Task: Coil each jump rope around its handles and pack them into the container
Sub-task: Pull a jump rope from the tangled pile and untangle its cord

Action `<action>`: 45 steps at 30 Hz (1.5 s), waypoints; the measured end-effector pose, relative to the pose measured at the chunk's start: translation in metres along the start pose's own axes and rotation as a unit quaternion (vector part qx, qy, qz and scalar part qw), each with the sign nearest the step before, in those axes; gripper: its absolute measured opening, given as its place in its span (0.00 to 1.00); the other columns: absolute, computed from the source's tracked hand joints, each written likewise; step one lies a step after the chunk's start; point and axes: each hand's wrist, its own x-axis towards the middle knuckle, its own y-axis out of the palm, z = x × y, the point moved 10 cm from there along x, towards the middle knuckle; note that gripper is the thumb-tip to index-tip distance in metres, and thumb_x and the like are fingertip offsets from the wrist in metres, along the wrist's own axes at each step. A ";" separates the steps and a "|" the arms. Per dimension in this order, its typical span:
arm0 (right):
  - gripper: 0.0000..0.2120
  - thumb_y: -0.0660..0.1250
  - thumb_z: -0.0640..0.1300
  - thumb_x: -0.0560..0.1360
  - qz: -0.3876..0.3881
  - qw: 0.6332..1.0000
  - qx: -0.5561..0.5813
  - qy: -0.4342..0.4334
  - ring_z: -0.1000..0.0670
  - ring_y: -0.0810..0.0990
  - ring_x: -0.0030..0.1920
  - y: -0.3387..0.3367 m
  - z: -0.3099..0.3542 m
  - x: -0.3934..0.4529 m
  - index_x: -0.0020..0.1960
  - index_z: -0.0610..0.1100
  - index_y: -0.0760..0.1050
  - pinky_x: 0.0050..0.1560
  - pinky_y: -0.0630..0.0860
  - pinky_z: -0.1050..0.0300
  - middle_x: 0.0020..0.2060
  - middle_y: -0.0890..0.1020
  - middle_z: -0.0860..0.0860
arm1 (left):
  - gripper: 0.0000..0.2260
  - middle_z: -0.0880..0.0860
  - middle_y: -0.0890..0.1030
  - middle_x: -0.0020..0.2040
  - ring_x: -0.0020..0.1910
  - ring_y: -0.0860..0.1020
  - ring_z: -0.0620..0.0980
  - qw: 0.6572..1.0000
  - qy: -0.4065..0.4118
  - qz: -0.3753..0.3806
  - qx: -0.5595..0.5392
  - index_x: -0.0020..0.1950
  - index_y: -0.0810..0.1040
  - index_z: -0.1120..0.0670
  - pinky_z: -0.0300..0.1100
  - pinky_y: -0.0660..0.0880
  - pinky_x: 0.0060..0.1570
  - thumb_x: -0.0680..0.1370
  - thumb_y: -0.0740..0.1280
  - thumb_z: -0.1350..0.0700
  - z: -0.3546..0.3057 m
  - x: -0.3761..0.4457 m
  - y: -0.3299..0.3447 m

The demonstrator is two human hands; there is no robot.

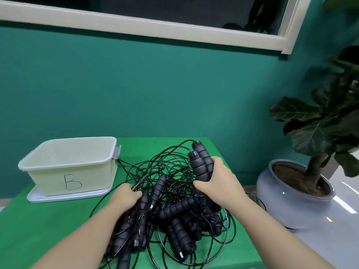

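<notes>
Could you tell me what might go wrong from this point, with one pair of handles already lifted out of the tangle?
1. The right hand grips a pair of handles whose cord runs into the tangled pile; pulling may tighten knots or drag other ropes along.
2. Cords lie against the container, so a tug might shift it.
3. Loops overhang the table's right edge and could slide off.

A bright green surface [58, 220] carries a tangle of jump ropes [174, 200] with thin glossy black cords and matte black ribbed handles. The container [70, 167] is pale cream with a finely textured wall and a hand-drawn dark blue mark on its front, standing on a white lid [58, 197]. Behind is a teal wall [155, 84] with a cream window frame [174, 30], and a dark green leafy plant [320, 123] grows from a glossy lavender-grey pot [291, 202].
</notes>
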 end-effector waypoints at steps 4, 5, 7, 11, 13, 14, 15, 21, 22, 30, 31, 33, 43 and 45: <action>0.21 0.71 0.51 0.66 -0.006 1.000 0.020 -0.003 0.49 0.78 0.43 -0.004 0.002 -0.001 0.54 0.52 0.64 0.43 0.73 0.54 0.41 0.76 0.58 | 0.09 0.53 0.73 0.30 0.32 0.71 0.53 0.998 0.042 -0.017 -0.041 0.36 0.76 0.59 0.41 0.62 0.30 0.76 0.65 0.57 -0.025 -0.009 -0.049; 0.21 0.71 0.51 0.66 -0.012 0.999 0.030 -0.005 0.49 0.78 0.44 -0.006 0.004 -0.001 0.53 0.52 0.64 0.43 0.73 0.54 0.41 0.75 0.59 | 0.09 0.53 0.73 0.30 0.31 0.70 0.52 0.997 0.053 -0.030 -0.053 0.37 0.77 0.60 0.40 0.61 0.30 0.76 0.65 0.58 -0.034 -0.011 -0.067; 0.21 0.72 0.51 0.67 -0.024 0.998 0.052 -0.013 0.49 0.77 0.44 -0.011 0.008 0.000 0.53 0.54 0.63 0.43 0.73 0.54 0.41 0.75 0.60 | 0.09 0.53 0.72 0.28 0.29 0.68 0.51 0.992 0.074 -0.076 -0.068 0.36 0.78 0.60 0.40 0.60 0.29 0.75 0.65 0.58 -0.052 -0.019 -0.110; 0.19 0.72 0.51 0.66 -0.050 0.994 0.096 -0.029 0.51 0.78 0.43 -0.018 0.016 -0.002 0.51 0.54 0.66 0.47 0.76 0.51 0.43 0.77 0.58 | 0.12 0.54 0.72 0.27 0.26 0.66 0.51 0.977 0.126 -0.159 -0.066 0.35 0.78 0.60 0.40 0.60 0.29 0.76 0.67 0.55 -0.078 -0.037 -0.177; 0.17 0.71 0.52 0.64 -0.060 0.991 0.111 -0.046 0.52 0.78 0.42 -0.018 0.021 -0.004 0.49 0.55 0.67 0.47 0.77 0.49 0.44 0.77 0.57 | 0.12 0.56 0.75 0.30 0.29 0.68 0.53 0.971 0.147 -0.185 -0.035 0.39 0.78 0.60 0.41 0.61 0.31 0.77 0.67 0.52 -0.079 -0.042 -0.193; 0.17 0.71 0.52 0.63 -0.062 0.990 0.118 -0.054 0.52 0.78 0.42 -0.017 0.024 -0.006 0.48 0.56 0.68 0.47 0.77 0.48 0.45 0.77 0.56 | 0.11 0.57 0.77 0.33 0.30 0.70 0.54 0.969 0.152 -0.196 -0.019 0.42 0.79 0.57 0.42 0.63 0.32 0.78 0.66 0.51 -0.077 -0.045 -0.198; 0.17 0.71 0.53 0.63 -0.062 0.988 0.125 -0.061 0.52 0.78 0.42 -0.015 0.027 -0.008 0.47 0.56 0.68 0.46 0.77 0.48 0.44 0.77 0.56 | 0.10 0.58 0.79 0.35 0.31 0.71 0.55 0.966 0.156 -0.207 -0.015 0.45 0.80 0.56 0.42 0.63 0.32 0.78 0.65 0.51 -0.075 -0.047 -0.202; 0.20 0.74 0.48 0.65 -0.032 0.982 0.161 -0.089 0.61 0.78 0.44 -0.005 0.047 -0.029 0.48 0.63 0.67 0.45 0.75 0.59 0.43 0.79 0.63 | 0.07 0.53 0.78 0.36 0.29 0.68 0.48 0.955 0.194 -0.198 -0.102 0.46 0.80 0.57 0.40 0.65 0.32 0.78 0.66 0.54 -0.072 -0.078 -0.202; 0.20 0.74 0.48 0.66 -0.021 0.982 0.161 -0.097 0.62 0.78 0.44 -0.003 0.052 -0.034 0.47 0.64 0.66 0.45 0.74 0.61 0.43 0.79 0.64 | 0.05 0.50 0.78 0.36 0.29 0.69 0.45 0.953 0.210 -0.190 -0.105 0.47 0.80 0.55 0.39 0.66 0.32 0.78 0.67 0.55 -0.076 -0.086 -0.200; 0.23 0.73 0.49 0.64 -0.001 0.982 0.107 -0.156 0.54 0.78 0.46 0.021 0.079 -0.088 0.54 0.59 0.66 0.46 0.75 0.55 0.46 0.79 0.61 | 0.18 0.49 0.79 0.46 0.28 0.72 0.42 0.943 0.276 -0.008 -0.189 0.62 0.73 0.48 0.35 0.70 0.30 0.74 0.71 0.60 -0.108 -0.162 -0.150; 0.25 0.72 0.49 0.64 -0.004 0.983 0.097 -0.158 0.52 0.78 0.47 0.024 0.080 -0.096 0.56 0.59 0.65 0.46 0.75 0.54 0.48 0.79 0.61 | 0.20 0.49 0.80 0.47 0.28 0.73 0.43 0.940 0.267 0.031 -0.208 0.64 0.70 0.49 0.35 0.72 0.30 0.75 0.70 0.61 -0.108 -0.173 -0.138; 0.28 0.72 0.50 0.64 -0.013 0.984 0.079 -0.158 0.51 0.78 0.47 0.028 0.081 -0.112 0.60 0.60 0.63 0.46 0.75 0.54 0.50 0.78 0.62 | 0.21 0.48 0.80 0.49 0.34 0.79 0.45 0.930 0.244 0.092 -0.258 0.64 0.68 0.48 0.39 0.76 0.36 0.75 0.69 0.61 -0.099 -0.192 -0.119; 0.36 0.74 0.51 0.68 -0.037 0.983 0.023 -0.181 0.48 0.75 0.58 0.047 0.091 -0.186 0.69 0.56 0.58 0.50 0.74 0.51 0.59 0.74 0.55 | 0.31 0.46 0.76 0.52 0.40 0.78 0.31 0.911 0.231 -0.036 -0.339 0.65 0.64 0.45 0.28 0.75 0.40 0.68 0.77 0.58 -0.058 -0.271 -0.096; 0.31 0.75 0.52 0.66 -0.022 0.979 0.080 -0.186 0.51 0.76 0.54 0.051 0.088 -0.200 0.63 0.59 0.61 0.46 0.74 0.53 0.55 0.75 0.59 | 0.25 0.41 0.75 0.50 0.39 0.75 0.26 0.910 0.245 -0.090 -0.323 0.64 0.67 0.47 0.21 0.69 0.35 0.72 0.73 0.62 -0.053 -0.289 -0.104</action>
